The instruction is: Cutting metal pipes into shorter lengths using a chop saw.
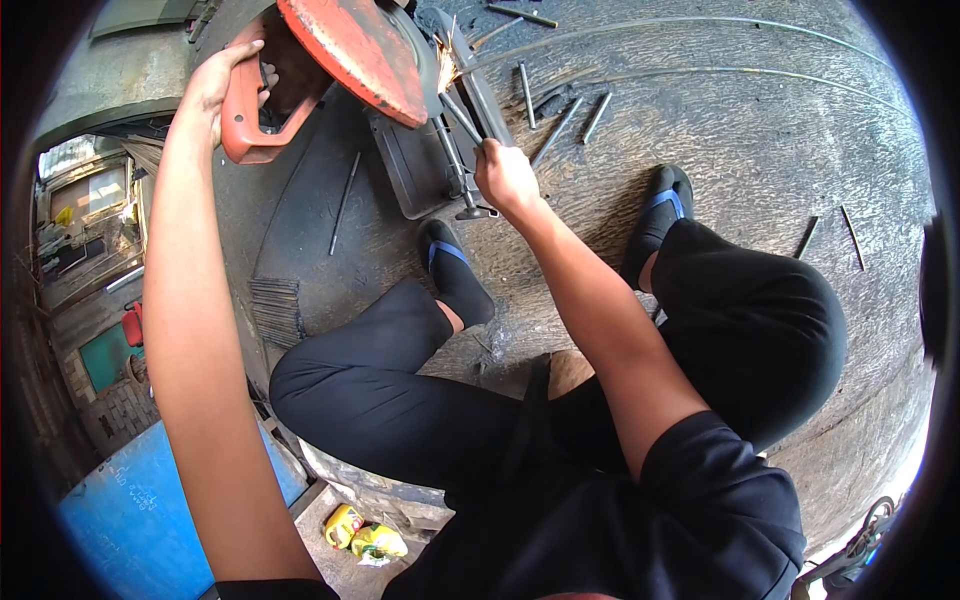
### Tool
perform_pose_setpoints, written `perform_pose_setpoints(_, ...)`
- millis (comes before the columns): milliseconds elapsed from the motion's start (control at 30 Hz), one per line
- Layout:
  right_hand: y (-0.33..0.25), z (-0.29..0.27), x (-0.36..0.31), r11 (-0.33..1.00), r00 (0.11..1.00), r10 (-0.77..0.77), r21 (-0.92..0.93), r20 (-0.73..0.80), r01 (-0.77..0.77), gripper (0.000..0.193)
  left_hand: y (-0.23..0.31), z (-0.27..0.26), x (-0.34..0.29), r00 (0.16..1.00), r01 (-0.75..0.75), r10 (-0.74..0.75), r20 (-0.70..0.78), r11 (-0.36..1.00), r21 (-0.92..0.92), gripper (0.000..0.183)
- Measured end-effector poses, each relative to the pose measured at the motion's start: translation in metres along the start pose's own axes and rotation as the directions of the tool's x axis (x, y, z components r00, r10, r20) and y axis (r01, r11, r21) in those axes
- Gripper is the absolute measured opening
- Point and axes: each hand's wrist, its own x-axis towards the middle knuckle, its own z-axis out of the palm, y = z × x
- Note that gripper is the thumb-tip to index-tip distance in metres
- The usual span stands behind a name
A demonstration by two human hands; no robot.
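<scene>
With left hand point(222, 85) curled round chop-saw handle point(262, 147), upper left, and right hand point(506, 178) clenching metal rod point(462, 119), worked mid-cut near apparently finished short rods point(596, 117), long rods point(740, 70) seemingly left.

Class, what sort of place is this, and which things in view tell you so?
Probably a metalworking shop: an orange-red cut-off saw throws sparks, and short metal rods lie scattered on the floor.

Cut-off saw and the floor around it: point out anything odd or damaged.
The red guard looks scuffed, with dark worn marks. Short rods lie scattered at odd angles beyond the right hand, unlike the neat row of dark rods on the left.
</scene>
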Motion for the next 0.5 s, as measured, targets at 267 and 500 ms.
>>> perform_pose_setpoints(267, 0.0016, 0.0015, 0.0012, 0.999, 1.0, -0.006, -0.032, -0.01, 0.006, 0.022, 0.0018, 0.0009, -0.0028, 1.0, -0.001, 0.002, 0.027, 1.0, -0.016, 0.038)
perform_pose_setpoints(500, 0.0033, 0.002, 0.0009, 0.999, 0.999, -0.036, -0.039, -0.021, 0.035, 0.023, 0.0003, 0.0009, -0.0017, 1.0, 0.0, 0.0, 0.012, 1.0, -0.013, 0.037)
